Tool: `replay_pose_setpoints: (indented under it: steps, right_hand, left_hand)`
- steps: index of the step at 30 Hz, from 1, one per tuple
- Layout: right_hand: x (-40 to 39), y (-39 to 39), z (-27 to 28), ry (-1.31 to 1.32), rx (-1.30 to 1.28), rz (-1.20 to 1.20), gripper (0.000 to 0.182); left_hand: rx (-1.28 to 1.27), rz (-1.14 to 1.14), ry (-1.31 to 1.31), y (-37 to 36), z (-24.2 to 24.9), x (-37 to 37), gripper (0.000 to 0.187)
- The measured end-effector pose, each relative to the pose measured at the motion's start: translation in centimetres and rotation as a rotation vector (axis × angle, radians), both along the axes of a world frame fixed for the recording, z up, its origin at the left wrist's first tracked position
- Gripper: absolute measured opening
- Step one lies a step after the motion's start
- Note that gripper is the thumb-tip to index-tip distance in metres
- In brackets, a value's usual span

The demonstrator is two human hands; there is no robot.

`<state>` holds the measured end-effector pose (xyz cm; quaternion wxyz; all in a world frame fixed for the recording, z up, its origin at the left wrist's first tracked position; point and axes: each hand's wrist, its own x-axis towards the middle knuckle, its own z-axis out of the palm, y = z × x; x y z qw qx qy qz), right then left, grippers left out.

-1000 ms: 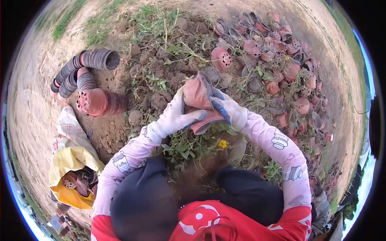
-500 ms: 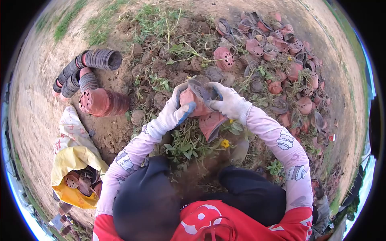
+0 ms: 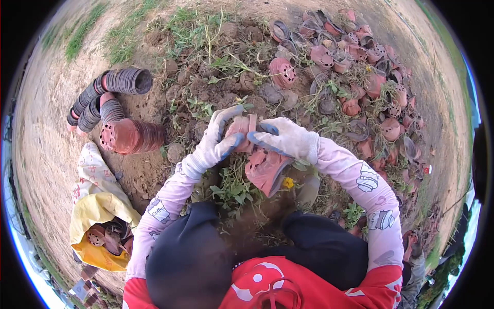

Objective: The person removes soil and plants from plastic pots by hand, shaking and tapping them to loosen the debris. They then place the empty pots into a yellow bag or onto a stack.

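My left hand (image 3: 216,138), in a white glove with blue finger pads, grips a soft reddish plastic nursery pot (image 3: 239,129) from its left side. Fingers wrap its far side while the thumb presses the near side. My right hand (image 3: 289,136), gloved alike, is closed on the same pot's right side, blue fingertips against it. The pot looks squashed, and its far side is partly hidden. Just below my right hand is a second crumpled reddish pot (image 3: 265,174) with holes, over green weeds (image 3: 234,188) and beside a yellow flower (image 3: 288,183).
To the left lie stacks of nested pots (image 3: 135,135). Nearer me, a yellow-lined sack (image 3: 98,206) lies with its mouth open and pots inside. Loose pots (image 3: 375,85) are heaped on the right. Soil clods (image 3: 206,82) and weeds cover the ground ahead.
The held pot has turned and been squeezed narrower, so its dark opening no longer shows. My right hand has shifted slightly left. The second pot sits a little lower and more in view.
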<state>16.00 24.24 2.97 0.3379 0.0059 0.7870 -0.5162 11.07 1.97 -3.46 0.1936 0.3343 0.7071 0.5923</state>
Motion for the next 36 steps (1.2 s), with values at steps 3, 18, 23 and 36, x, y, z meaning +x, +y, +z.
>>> replay_pose_setpoints:
  steps: [3,18,23,36]
  right_hand:
    - [0.7,-0.6,-0.3,-0.007,-0.058,-0.119,0.042]
    - [3.1,-0.7,-3.8,-0.168,-0.698,-0.401,0.039]
    - [2.3,-1.1,-4.6,-0.207,-0.638,-0.377,0.032]
    - [3.9,0.9,-5.1,-0.308,-0.314,-0.328,0.040]
  left_hand:
    - [-0.171,-0.026,0.153,0.7,1.9,0.4,0.078]
    - [0.153,0.180,-0.472,1.3,-0.5,2.3,0.055]
    - [-0.020,0.512,-0.411,1.3,-0.9,0.6,0.028]
    - [-0.174,0.325,0.217,0.1,2.9,-3.5,0.052]
